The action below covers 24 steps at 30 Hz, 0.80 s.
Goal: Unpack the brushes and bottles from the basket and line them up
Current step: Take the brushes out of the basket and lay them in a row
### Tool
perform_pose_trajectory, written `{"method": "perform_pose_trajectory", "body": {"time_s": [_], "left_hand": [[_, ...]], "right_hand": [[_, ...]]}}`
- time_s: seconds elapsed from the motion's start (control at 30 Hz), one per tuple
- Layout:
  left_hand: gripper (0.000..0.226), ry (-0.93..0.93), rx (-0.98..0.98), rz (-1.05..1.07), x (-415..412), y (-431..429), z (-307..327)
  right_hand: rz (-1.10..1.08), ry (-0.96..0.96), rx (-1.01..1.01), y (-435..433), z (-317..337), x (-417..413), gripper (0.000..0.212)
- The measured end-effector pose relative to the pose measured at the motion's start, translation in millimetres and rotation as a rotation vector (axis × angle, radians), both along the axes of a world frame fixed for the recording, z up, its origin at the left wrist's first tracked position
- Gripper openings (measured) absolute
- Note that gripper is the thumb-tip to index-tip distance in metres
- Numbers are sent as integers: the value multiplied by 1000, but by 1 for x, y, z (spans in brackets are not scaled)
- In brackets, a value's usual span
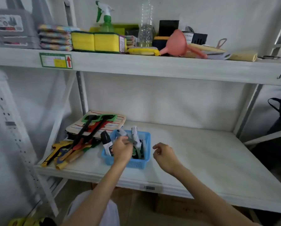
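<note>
- While the small blue perforated plastic basket [137, 163] is still nearly full, the step in hand is judged to be an early removal.
- Left hand [122, 150]: reaching into the basket from its near-left side, fingers pinched shut on a thin grey-green brush handle [130, 140].
- Right hand [165, 154]: just right of the basket, fingers loosely curled and apart, holding nothing.
- Basket contents: a black-capped white bottle [106, 143] leaning by the left hand; two pale bristled brush heads [134, 132] standing beyond the left fingers; dark items beneath, too unclear to name.
- White, matte, smooth lower shelf [201, 154]: bare to the right of the right hand, a likely place for the row.
- Next move, as judged: lift the brush clear without snagging its neighbours and lay it beside the right hand.
</note>
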State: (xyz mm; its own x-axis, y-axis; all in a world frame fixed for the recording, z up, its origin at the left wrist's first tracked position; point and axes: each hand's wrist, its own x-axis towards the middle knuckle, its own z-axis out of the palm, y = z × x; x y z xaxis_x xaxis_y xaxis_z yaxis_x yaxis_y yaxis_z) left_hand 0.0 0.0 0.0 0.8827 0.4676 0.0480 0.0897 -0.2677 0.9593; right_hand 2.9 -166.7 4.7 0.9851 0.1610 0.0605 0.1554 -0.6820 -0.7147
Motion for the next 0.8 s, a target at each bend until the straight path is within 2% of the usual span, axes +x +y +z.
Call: {"method": "perform_pose_trajectory", "body": {"time_s": [0.07, 0.17, 0.33, 0.43, 0.53, 0.63, 0.67, 0.73, 0.77, 0.8], "left_hand": [[5, 59, 99, 58, 25, 7, -12], [28, 209, 212, 19, 59, 16, -35], [38, 198, 323, 35, 85, 31, -50], [41, 243, 381, 79, 93, 35, -51], [47, 265, 363, 65, 106, 35, -53], [31, 242, 353, 40, 115, 28, -52], [26, 235, 333, 41, 117, 27, -50], [27, 224, 314, 52, 119, 28, -50], [29, 214, 334, 57, 120, 30, -51], [30, 200, 381, 53, 118, 31, -52]], "right_hand": [[24, -16, -66, 15, -8, 24, 29], [34, 11, -193, 38, -19, 60, 22], [66, 56, -524, 64, -35, 93, 12], [90, 54, -621, 71, -41, 98, 9], [7, 88, -544, 76, -41, 100, 12], [-53, 140, -422, 79, -42, 102, 29], [-61, 152, -388, 80, -41, 101, 28], [-92, 150, -291, 80, -45, 104, 10], [-131, 161, -208, 78, -46, 106, 9], [-162, 193, -111, 75, -45, 106, 17]]}}
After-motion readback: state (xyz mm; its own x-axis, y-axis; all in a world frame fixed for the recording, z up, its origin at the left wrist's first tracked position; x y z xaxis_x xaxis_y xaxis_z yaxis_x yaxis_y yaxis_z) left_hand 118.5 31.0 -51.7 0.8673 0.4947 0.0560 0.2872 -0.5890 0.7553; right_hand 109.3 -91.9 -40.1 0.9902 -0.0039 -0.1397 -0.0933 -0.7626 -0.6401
